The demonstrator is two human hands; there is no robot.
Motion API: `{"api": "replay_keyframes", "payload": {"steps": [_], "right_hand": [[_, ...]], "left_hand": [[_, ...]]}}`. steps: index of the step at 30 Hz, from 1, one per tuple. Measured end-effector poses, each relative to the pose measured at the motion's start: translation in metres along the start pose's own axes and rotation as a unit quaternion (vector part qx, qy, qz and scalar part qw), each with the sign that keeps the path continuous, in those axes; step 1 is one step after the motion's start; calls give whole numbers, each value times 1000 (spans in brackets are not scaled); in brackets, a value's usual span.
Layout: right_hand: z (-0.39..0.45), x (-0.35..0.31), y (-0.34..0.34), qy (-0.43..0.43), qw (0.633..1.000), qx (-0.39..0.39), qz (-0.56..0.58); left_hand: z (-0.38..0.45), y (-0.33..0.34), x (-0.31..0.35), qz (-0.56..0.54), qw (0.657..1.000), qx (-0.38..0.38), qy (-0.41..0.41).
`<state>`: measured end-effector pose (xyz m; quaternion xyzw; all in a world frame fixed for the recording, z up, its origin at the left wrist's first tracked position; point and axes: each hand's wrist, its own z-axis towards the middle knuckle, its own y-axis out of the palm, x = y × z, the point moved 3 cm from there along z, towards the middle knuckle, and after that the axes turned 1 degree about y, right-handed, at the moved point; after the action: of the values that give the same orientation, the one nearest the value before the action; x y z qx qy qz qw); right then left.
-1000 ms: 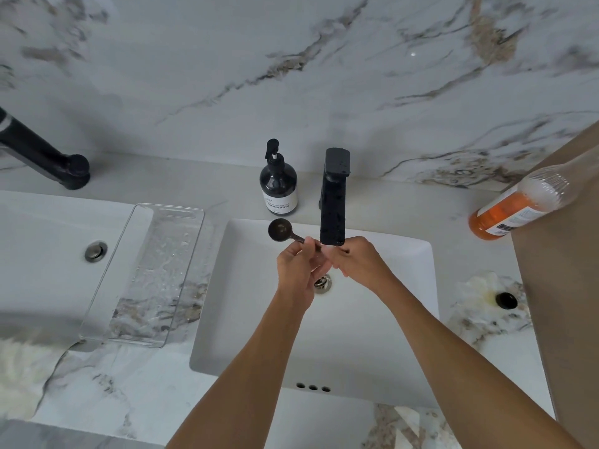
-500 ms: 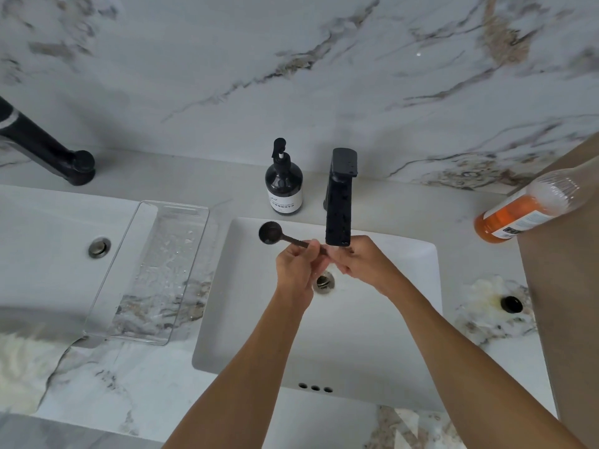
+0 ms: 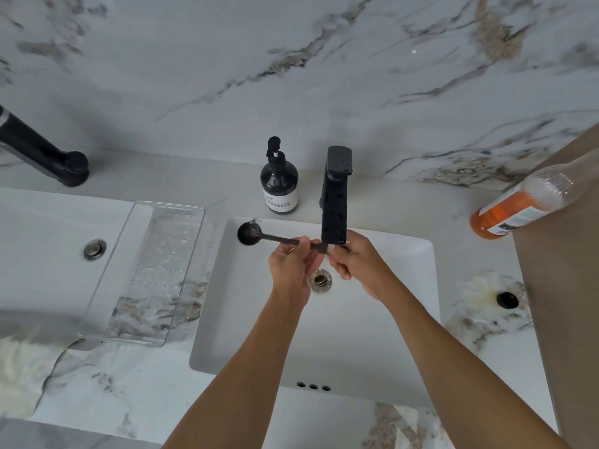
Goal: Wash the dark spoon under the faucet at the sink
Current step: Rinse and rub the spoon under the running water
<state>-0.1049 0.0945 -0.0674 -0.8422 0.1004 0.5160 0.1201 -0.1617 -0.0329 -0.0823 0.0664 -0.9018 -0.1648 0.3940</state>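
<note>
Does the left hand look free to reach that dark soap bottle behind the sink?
Probably not right away. The left hand is pinching the dark spoon, as is the right hand. The soap bottle stands just beyond, left of the faucet, with nothing between, so letting go would clear the way.

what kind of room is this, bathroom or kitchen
Most likely a bathroom vanity: two white basins, the sink in use and a second sink beside it, a black faucet, a dark pump bottle and marble walls. It cannot be told for certain.
</note>
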Motion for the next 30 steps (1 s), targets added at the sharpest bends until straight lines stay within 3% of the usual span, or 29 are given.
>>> {"api": "replay_keyframes", "payload": {"steps": [3, 7, 14, 21, 30], "right_hand": [[0, 7, -1, 7, 993, 100, 55], [2, 17, 7, 12, 978, 193, 83], [-9, 18, 24, 5, 978, 179, 107], [-4, 30, 29, 22, 947, 313, 74], [-6, 35, 31, 22, 972, 234, 1]], "left_hand": [[-4, 8, 0, -39, 999, 3, -14], [-11, 18, -7, 0, 999, -23, -29], [-9, 7, -11, -39, 999, 32, -8], [-19, 14, -21, -15, 999, 33, -10], [-13, 2, -34, -59, 992, 108, -27]]}}
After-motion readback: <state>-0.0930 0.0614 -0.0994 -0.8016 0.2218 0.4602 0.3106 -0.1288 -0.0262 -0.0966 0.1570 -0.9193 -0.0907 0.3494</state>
